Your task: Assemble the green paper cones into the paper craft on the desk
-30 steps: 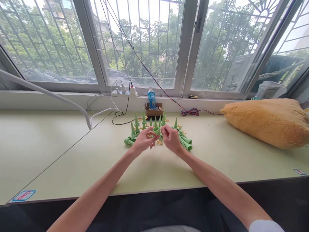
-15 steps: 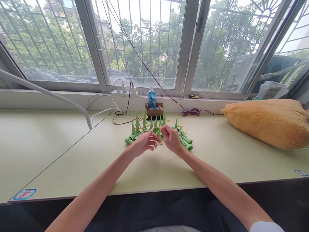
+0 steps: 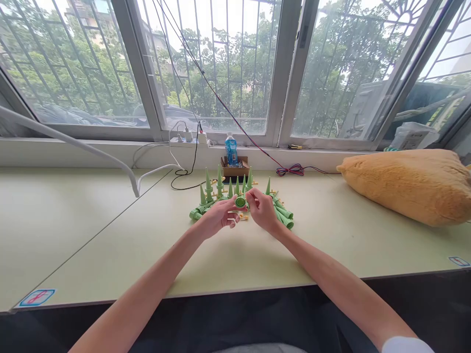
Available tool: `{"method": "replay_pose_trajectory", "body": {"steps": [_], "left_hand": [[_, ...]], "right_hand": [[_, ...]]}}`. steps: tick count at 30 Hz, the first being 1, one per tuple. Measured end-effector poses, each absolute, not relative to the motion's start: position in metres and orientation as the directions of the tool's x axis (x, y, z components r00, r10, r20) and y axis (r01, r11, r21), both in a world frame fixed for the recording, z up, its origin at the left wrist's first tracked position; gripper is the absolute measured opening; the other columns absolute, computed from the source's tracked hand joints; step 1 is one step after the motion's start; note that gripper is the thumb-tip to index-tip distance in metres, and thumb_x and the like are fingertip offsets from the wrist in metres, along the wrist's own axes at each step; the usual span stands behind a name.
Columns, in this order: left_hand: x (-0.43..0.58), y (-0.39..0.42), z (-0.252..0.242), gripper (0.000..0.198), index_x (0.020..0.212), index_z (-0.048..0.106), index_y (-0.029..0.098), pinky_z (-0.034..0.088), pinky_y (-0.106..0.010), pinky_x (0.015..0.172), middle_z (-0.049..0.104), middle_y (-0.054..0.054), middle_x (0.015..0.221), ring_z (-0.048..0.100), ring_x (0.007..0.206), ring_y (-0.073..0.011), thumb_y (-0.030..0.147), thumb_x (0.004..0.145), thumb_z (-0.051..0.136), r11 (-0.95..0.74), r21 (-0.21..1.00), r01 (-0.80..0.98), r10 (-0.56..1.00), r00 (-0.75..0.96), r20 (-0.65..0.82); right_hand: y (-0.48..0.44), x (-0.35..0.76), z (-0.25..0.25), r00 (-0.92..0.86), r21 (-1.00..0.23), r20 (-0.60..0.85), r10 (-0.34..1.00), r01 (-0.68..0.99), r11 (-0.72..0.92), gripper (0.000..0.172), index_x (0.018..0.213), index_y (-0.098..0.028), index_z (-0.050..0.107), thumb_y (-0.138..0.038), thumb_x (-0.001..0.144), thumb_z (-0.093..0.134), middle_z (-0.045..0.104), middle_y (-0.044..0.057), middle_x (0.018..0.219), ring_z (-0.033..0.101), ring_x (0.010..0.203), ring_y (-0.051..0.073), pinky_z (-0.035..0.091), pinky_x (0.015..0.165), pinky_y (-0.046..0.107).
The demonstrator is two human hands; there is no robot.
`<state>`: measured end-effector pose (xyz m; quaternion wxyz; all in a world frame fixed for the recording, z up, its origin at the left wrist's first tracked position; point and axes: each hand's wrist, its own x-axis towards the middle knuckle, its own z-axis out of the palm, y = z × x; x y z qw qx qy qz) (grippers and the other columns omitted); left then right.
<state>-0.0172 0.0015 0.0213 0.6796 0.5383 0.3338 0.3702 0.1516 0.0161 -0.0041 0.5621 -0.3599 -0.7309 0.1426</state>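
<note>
My left hand (image 3: pixel 222 214) holds a green plastic watering spike (image 3: pixel 240 202) between thumb and fingers. The spike's round open end faces me, and its lower fingers curl loosely beneath. Close against its right side is my right hand (image 3: pixel 262 208), with thumb and forefinger pinched together; whatever lies between them is too small or hidden to name. A small yellow valve piece (image 3: pixel 243 216) shows just beyond the left fingertips. Behind the hands several green spikes (image 3: pixel 220 182) stand point up with yellow valves on their sides. More green spikes (image 3: pixel 285 215) lie in a pile beside my right hand.
A small cardboard box (image 3: pixel 235 169) and a blue bottle (image 3: pixel 231 149) stand at the back by the window. Coiled wires (image 3: pixel 290 170) lie to their right. A furry orange cushion (image 3: pixel 405 186) rests on the right; a white cable (image 3: pixel 110 159) hangs over the left.
The green spike in my left hand has tipped and shifted slightly right and down, turning its open end more toward me. My right hand stays pinched beside it.
</note>
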Motion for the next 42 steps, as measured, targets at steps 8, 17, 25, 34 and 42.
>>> {"method": "replay_pose_trajectory", "body": {"steps": [8,17,25,34,42], "left_hand": [[-0.014,0.0,0.021,0.042,0.098,0.062,0.014,0.04,-0.022,0.043,0.053,-0.001,0.074,0.054,0.057,-0.0093,0.048,0.075,0.071,-0.07,0.996,-0.058,0.934,0.347,0.086],[-0.012,0.003,0.015,0.052,0.113,0.062,0.015,0.044,-0.023,0.04,0.062,-0.009,0.098,0.054,0.057,-0.0098,0.044,0.071,0.073,-0.321,0.945,0.062,0.914,0.283,0.292],[-0.013,0.007,0.005,0.039,0.112,0.066,0.021,0.045,-0.021,0.04,0.059,-0.008,0.103,0.057,0.062,-0.0108,0.044,0.08,0.064,-0.523,0.813,0.254,0.849,0.24,0.471],[-0.011,0.011,0.002,0.028,0.1,0.067,0.021,0.05,-0.022,0.049,0.058,-0.005,0.097,0.054,0.062,-0.0095,0.042,0.082,0.061,-0.622,0.665,0.414,0.775,0.203,0.598],[-0.011,0.007,0.009,0.043,0.088,0.057,0.017,0.043,-0.021,0.039,0.061,-0.004,0.08,0.056,0.054,-0.0112,0.052,0.068,0.073,-0.35,0.903,0.25,0.93,0.206,0.303]], "right_hand": [[0.016,0.152,-0.003,-0.081,-0.609,0.713,0.697,0.42,0.673,0.032,0.07,-0.02,0.046,-0.039,0.095,0.04,0.041,-0.004,0.058,0.031,0.048,0.009,0.029,0.05,0.022],[0.016,0.152,-0.003,-0.082,-0.627,0.699,0.711,0.408,0.664,0.028,0.072,-0.02,0.047,-0.037,0.093,0.041,0.044,-0.004,0.057,0.033,0.047,0.009,0.03,0.049,0.022],[0.016,0.152,-0.003,-0.058,-0.645,0.684,0.727,0.418,0.64,0.03,0.07,-0.02,0.046,-0.037,0.093,0.041,0.042,-0.005,0.056,0.033,0.048,0.009,0.03,0.05,0.022],[0.014,0.15,-0.002,-0.024,-0.659,0.67,0.742,0.442,0.609,0.032,0.067,-0.02,0.044,-0.037,0.093,0.04,0.039,-0.005,0.053,0.033,0.049,0.01,0.028,0.051,0.023],[0.014,0.148,-0.005,-0.025,-0.644,0.685,0.728,0.448,0.621,0.032,0.071,-0.02,0.048,-0.039,0.095,0.039,0.042,-0.004,0.055,0.034,0.049,0.01,0.029,0.051,0.023]]}}
